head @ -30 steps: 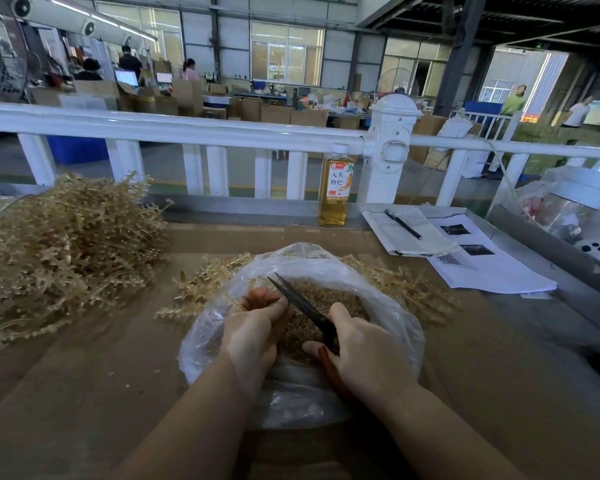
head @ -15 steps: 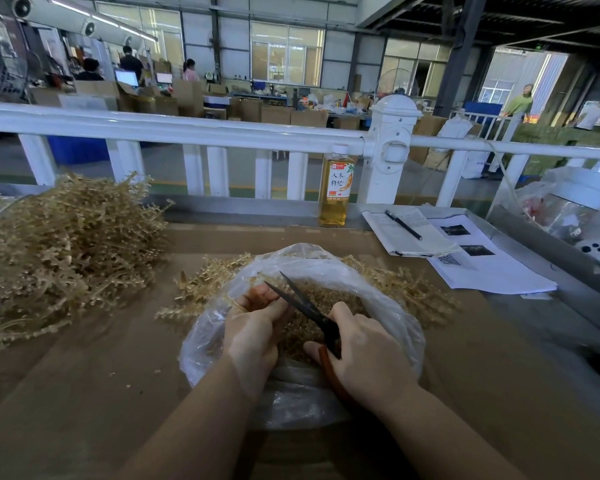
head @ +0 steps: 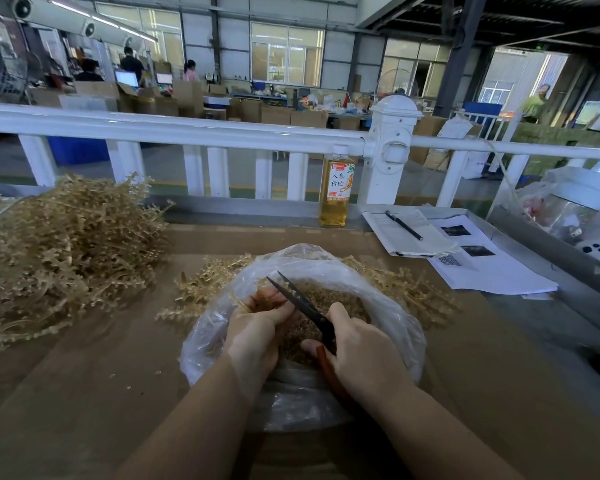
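1. The left hand (head: 255,329) is curled over the mouth of a clear plastic bag (head: 407,336). Its fingers pinch a small golden sprig (head: 262,299), mostly hidden in the grip.
2. The right hand (head: 364,360), just beside the left and not touching it, is wrapped round the reddish handle of black-bladed scissors (head: 303,304). The blades lie close together and slant up and away across the left fingertips, where the sprig is held.
3. Under both hands the bag lies open on the counter (head: 84,393), part filled with short golden clippings (head: 329,294).
4. Just beyond the bag, on both sides of the hands, loose golden sprigs (head: 205,287) lie on the counter.
5. Well to the left of the left hand sits a large heap of the same sprigs (head: 66,244).
6. Further out past the hands a bottle of amber drink (head: 336,188) stands upright at the counter's far edge.
7. Beyond the right hand lies a notebook (head: 400,244) with a pen (head: 404,225) across it, next to printed sheets (head: 492,271).
8. A white railing (head: 187,128) runs behind all of it.
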A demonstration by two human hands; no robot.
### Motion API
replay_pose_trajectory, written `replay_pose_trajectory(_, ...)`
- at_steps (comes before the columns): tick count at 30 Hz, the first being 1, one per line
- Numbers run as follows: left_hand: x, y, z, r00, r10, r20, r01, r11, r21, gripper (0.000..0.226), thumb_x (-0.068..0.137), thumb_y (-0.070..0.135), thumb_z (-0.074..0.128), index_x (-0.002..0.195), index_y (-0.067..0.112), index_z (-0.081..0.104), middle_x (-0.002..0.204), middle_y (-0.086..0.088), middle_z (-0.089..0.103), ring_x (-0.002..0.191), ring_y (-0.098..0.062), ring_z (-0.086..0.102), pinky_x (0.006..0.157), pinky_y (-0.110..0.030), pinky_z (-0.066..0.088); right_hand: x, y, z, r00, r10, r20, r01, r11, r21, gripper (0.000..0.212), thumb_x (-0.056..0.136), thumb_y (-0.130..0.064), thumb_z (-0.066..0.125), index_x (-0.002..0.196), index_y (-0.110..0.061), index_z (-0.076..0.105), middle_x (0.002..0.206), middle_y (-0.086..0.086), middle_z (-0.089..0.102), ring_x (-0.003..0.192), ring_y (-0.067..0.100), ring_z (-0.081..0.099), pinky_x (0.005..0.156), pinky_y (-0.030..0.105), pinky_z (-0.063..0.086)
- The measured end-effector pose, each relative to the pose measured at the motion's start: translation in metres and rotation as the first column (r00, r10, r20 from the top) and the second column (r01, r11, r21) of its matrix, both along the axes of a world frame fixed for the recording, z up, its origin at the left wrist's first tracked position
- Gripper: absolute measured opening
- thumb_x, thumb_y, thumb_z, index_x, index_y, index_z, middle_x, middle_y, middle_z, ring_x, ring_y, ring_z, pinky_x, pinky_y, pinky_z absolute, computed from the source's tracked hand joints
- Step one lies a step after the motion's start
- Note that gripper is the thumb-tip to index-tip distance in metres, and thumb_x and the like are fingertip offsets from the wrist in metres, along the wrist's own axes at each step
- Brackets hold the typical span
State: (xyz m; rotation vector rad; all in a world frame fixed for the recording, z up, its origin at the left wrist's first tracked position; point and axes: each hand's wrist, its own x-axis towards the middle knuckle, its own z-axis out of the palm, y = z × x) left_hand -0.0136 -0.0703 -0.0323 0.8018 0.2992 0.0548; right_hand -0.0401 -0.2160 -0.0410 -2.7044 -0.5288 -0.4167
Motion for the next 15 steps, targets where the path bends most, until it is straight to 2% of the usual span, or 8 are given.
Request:
replay_pose_trajectory(5,0.0003,0.0000,-0.0002,1.000,0.015,0.010,-0.015,1.000,0.004,0.028,0.081,-0.021,0.052,0.086,0.006,0.052,0.082,-0.010,0.061,0.080,-0.021,0.063,0.061,-0.025,0.054,-0.0010,0.0010,0.0014,1.000,0.001,0.001,-0.001,1.000,-0.010,0.036,0.090,-0.063,0.041,0.093,-0.031,0.023,0.074,-0.011,0.045,0.066,0.009,0.044,0.059,0.022,0.030)
replay_pose_trajectory(12,-0.0028,-0.0026,0.0023,1.000,0.023,0.012,-0.024,0.998,0.064,0.028,0.080,-0.021,0.054,0.087,0.006,0.053,0.082,-0.010,0.061,0.078,-0.022,0.063,0.063,-0.025,0.054,-0.0012,0.0033,0.0022,1.000,-0.027,-0.008,0.027,0.999,0.027,0.038,0.087,-0.064,0.046,0.094,-0.031,0.028,0.081,-0.008,0.052,0.074,0.010,0.047,0.061,0.022,0.031)
replay_pose_trajectory(15,-0.0052,-0.0023,0.0032,1.000,0.012,0.017,-0.014,0.996,0.086,0.028,0.079,-0.021,0.055,0.087,0.006,0.054,0.080,-0.010,0.061,0.076,-0.023,0.063,0.057,-0.023,0.056,-0.0006,0.0039,0.0024,1.000,-0.017,-0.023,0.019,0.998,0.063,0.037,0.088,-0.062,0.048,0.093,-0.031,0.028,0.082,-0.007,0.052,0.075,0.011,0.048,0.064,0.023,0.033)
